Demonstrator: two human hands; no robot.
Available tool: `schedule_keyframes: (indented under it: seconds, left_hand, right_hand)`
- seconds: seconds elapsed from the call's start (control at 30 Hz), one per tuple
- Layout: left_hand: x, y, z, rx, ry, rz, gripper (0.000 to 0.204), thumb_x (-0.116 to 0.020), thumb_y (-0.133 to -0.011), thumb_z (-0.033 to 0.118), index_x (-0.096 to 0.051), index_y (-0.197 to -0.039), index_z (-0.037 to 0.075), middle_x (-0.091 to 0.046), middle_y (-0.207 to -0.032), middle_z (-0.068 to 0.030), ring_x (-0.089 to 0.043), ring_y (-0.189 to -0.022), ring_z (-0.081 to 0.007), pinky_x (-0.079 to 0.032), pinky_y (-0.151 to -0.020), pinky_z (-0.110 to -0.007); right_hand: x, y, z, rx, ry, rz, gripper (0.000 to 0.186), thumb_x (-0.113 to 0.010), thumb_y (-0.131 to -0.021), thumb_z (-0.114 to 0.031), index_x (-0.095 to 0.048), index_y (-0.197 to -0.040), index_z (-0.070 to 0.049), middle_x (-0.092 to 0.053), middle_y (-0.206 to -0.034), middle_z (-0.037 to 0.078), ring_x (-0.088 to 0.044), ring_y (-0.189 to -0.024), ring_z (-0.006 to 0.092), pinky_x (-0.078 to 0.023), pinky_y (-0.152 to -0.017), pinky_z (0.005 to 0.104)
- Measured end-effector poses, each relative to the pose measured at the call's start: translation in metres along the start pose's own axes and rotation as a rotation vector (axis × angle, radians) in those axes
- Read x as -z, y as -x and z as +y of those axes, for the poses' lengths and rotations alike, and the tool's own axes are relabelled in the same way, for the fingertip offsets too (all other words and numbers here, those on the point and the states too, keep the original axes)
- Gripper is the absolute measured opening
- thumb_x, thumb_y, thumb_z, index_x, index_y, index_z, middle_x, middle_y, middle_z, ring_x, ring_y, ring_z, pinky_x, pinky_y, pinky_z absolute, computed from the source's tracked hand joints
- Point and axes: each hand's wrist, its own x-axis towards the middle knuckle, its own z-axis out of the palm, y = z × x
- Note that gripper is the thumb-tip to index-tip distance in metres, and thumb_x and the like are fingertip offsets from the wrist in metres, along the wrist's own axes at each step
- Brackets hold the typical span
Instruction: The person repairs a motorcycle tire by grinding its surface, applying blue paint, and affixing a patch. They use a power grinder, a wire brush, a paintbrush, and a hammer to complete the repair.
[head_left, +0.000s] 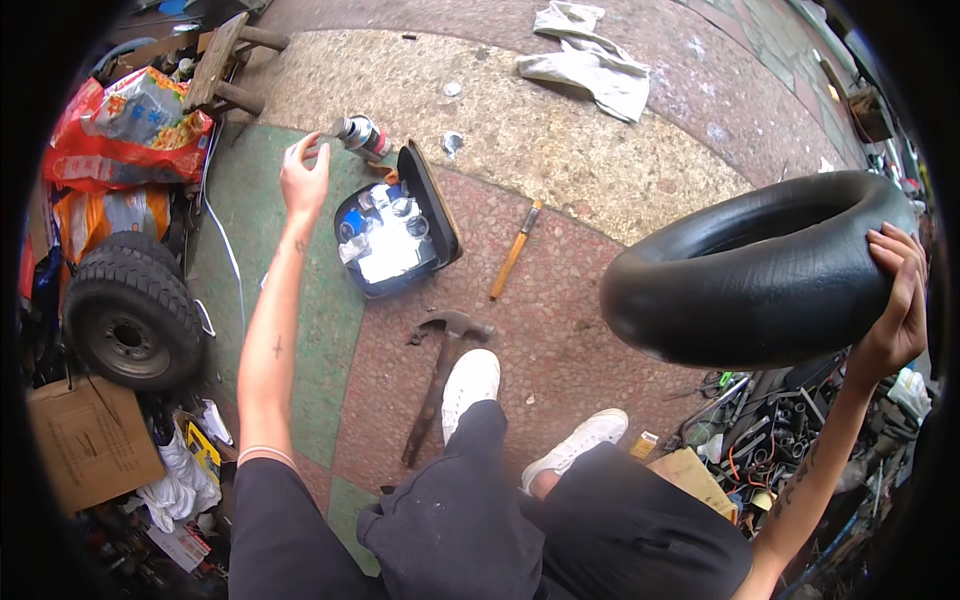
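My right hand point(897, 305) grips a black, inflated inner tube point(740, 305) at its right side, raised at the right of the head view. My left hand point(305, 170) is stretched out, loosely curled with nothing visible in it, just left of a small metal can point(365, 137). Below the can, an open dark case point(440, 210) holds silvery packets and small containers point(385, 250). A wooden-handled brush point(515, 250) lies to the right of the case. A claw hammer point(430, 400) lies by my left shoe.
Two white cloths point(595, 75) lie on the floor point(700, 150) at the top. A wooden stool point(215, 65), bags point(120, 140), a small wheel point(135, 325) and a cardboard box point(90, 440) crowd the left edge. Piled tools point(760, 450) lie at the lower right.
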Motion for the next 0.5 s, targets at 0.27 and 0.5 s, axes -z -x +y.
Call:
schedule_keyframes:
  seconds: [0.27, 0.5]
  left_hand:
    - [-0.031, -0.057, -0.011, 0.275, -0.012, -0.285, 0.061, -0.082, -0.085, 0.039, -0.068, -0.130, 0.001, -0.074, -0.117, -0.0163, -0.069, -0.108, -0.0199, -0.052, -0.096, -0.032]
    - [-0.034, -0.054, -0.008, 0.294, -0.005, -0.179, 0.054, -0.085, -0.082, 0.035, -0.074, -0.119, -0.002, -0.076, -0.112, -0.0140, -0.071, -0.101, -0.0173, -0.054, -0.090, -0.030]
  right_hand:
    - [-0.017, 0.001, -0.015, -0.030, -0.062, 0.102, 0.038, -0.041, -0.103, -0.009, -0.074, -0.091, 0.008, -0.075, -0.097, 0.018, -0.068, -0.101, 0.0307, -0.045, -0.103, 0.0447]
    - [-0.028, -0.009, -0.012, 0.020, -0.162, 0.206, 0.042, -0.045, -0.105, -0.013, -0.075, -0.084, 0.008, -0.075, -0.083, 0.015, -0.069, -0.079, 0.0260, -0.053, -0.085, 0.0393]
